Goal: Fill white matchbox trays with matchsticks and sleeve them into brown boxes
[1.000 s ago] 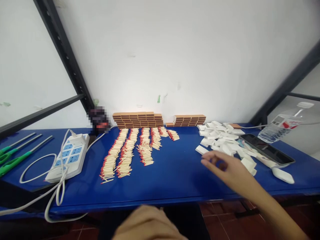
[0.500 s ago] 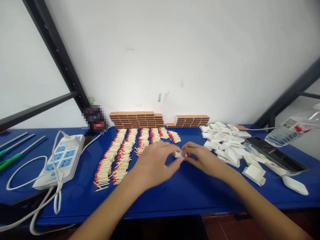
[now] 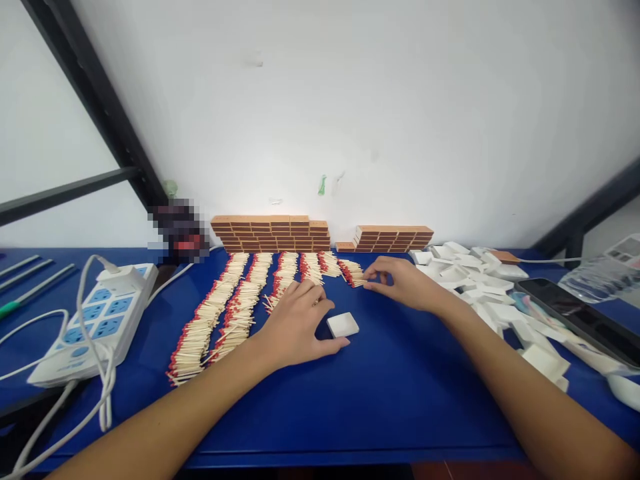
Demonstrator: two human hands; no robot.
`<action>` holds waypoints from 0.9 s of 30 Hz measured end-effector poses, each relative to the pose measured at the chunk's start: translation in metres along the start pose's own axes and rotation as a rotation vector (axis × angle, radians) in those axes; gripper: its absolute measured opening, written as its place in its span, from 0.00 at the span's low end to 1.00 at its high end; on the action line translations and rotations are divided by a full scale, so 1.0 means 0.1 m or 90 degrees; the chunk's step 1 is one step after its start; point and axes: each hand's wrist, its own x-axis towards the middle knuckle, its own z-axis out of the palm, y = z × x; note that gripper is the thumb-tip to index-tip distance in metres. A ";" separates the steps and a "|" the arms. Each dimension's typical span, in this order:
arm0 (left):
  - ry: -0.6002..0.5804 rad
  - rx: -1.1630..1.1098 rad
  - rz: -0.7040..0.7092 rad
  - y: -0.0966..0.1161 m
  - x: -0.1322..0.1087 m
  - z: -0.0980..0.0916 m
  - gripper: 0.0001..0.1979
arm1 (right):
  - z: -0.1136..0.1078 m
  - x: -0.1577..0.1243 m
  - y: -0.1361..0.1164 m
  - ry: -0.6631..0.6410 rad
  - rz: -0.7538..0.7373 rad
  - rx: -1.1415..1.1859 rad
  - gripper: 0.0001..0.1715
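Observation:
A small white matchbox tray [image 3: 343, 325] lies on the blue table, its hollow side up, apart from both hands. My left hand [image 3: 295, 323] is just left of it, thumb stretched out near the tray's front left corner and the fingers bent over the end of a row of matches [image 3: 286, 273]. Whether those fingertips touch the matches is hidden. My right hand [image 3: 400, 283] reaches in from the right. Its thumb and forefinger are a little apart at the right end of a small pile of red-tipped matches [image 3: 352, 273].
Several long rows of matches [image 3: 200, 333] run down the left. Stacked matchboxes [image 3: 270, 233] stand against the wall. More white trays [image 3: 460, 270] are heaped on the right beside a phone [image 3: 575, 317] and a plastic bottle [image 3: 620, 270]. A power strip [image 3: 100, 320] with cables lies far left.
The white tray, held between both hands before, now rests on the table. My right hand has moved up to the small match pile; my left has drawn slightly left and down.

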 end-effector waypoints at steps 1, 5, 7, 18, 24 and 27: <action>0.005 -0.004 0.002 0.00 -0.01 0.01 0.25 | 0.03 -0.02 0.02 -0.010 0.002 0.000 0.12; 0.001 -0.021 -0.005 -0.01 -0.02 0.06 0.18 | 0.09 -0.04 0.04 -0.041 0.003 0.005 0.13; 0.003 -0.035 -0.004 -0.02 -0.03 0.07 0.15 | 0.10 -0.03 0.04 -0.054 0.005 0.010 0.13; -0.009 -0.033 -0.003 -0.06 0.01 -0.04 0.16 | 0.02 -0.16 -0.31 -0.040 -0.029 0.025 0.15; 0.019 -0.015 0.010 -0.10 0.02 -0.01 0.14 | 0.04 -0.24 -0.57 -0.078 -0.074 0.039 0.11; 0.061 0.015 0.036 -0.12 0.02 0.00 0.14 | 0.09 -0.27 -0.63 -0.087 -0.096 0.034 0.07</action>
